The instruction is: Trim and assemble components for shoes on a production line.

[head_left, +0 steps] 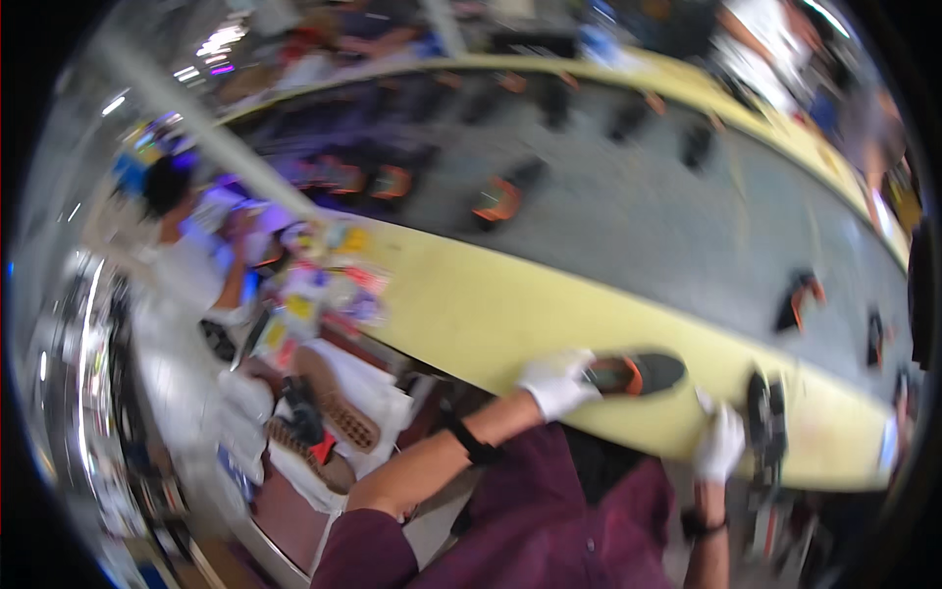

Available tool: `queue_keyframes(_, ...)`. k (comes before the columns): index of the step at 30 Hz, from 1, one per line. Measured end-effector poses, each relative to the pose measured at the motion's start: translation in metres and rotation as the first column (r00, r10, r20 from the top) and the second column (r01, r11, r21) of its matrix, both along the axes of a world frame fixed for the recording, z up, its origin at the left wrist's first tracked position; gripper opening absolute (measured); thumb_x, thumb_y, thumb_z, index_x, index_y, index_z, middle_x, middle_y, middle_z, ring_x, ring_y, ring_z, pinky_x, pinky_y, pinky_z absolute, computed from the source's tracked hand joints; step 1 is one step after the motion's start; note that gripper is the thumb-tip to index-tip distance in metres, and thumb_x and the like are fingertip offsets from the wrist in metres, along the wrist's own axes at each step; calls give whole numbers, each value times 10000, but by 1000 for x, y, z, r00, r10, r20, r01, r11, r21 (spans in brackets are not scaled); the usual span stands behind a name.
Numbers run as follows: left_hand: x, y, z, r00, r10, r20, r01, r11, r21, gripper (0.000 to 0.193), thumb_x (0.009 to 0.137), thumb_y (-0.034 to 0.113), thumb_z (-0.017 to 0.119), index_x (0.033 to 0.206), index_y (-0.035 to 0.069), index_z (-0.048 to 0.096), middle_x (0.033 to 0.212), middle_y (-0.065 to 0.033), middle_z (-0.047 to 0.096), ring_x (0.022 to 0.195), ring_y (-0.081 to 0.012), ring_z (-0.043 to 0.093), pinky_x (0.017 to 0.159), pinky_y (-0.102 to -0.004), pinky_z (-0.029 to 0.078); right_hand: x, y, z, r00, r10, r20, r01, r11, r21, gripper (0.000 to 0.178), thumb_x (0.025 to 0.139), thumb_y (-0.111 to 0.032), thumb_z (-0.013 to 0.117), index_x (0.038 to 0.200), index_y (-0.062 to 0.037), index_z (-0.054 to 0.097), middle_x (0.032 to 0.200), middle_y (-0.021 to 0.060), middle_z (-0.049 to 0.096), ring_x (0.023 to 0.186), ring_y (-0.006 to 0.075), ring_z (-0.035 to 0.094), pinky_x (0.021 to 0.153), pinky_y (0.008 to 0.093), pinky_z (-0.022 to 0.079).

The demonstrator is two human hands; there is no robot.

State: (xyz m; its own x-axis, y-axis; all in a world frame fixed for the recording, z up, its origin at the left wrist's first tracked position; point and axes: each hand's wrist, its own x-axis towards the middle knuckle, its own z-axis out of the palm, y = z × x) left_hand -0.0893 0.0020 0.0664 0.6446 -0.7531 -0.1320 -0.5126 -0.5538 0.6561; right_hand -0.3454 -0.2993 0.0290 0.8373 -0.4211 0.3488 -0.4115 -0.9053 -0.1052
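In its white glove, my left hand (559,383) is closed on the heel end of a dark shoe (643,374) with an orange-edged opening. The shoe's toe points right, over the yellow ledge (471,314). To the right of the toe is my right hand (721,444), also white-gloved and apart from the shoe. Its fingers look curled, and a small pale tip juts up from them; blur hides whether that is a finger or a held thing. Just beyond my right hand stands a pair of dark, narrow shoe-like pieces (766,412).
A grey conveyor belt (628,206) carries several dark shoes with orange linings, such as one shoe (500,199). Brown-soled shoes (334,402) lie on white paper at lower left. A co-worker (186,255) sits at left beside small colourful items (329,285). Other people work across the belt.
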Motion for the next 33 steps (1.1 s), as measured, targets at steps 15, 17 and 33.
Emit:
queue_keyframes(15, 38, 1, -17, 966, -253, 59, 257, 964, -72, 594, 934, 347, 834, 1400, 50, 614, 1366, -199, 680, 1245, -429, 657, 1027, -482, 546, 47, -11, 63, 980, -66, -185, 195, 448, 873, 167, 984, -42, 695, 1109, 13, 598, 885, 224, 678, 747, 425, 683, 722, 429, 585)
queue_keyframes(17, 38, -1, -12, 963, -260, 63, 264, 962, -66, 594, 928, 355, 838, 1389, 55, 616, 1353, -194, 684, 1235, -425, 661, 1019, -482, 548, 75, -3, 76, 980, 196, -36, -122, 735, 667, 154, 987, -37, 670, 1134, -5, 640, 913, 229, 700, 744, 428, 699, 696, 461, 576)
queue_keyframes(33, 42, -11, -26, 964, -199, 178, 230, 957, -176, 675, 919, 635, 758, 1267, 64, 666, 1193, -159, 725, 1076, -391, 720, 920, -495, 571, 155, 52, 107, 692, 464, -554, -368, 886, 283, 127, 934, -116, 690, 1024, -41, 642, 928, 164, 738, 838, 397, 767, 737, 496, 622)
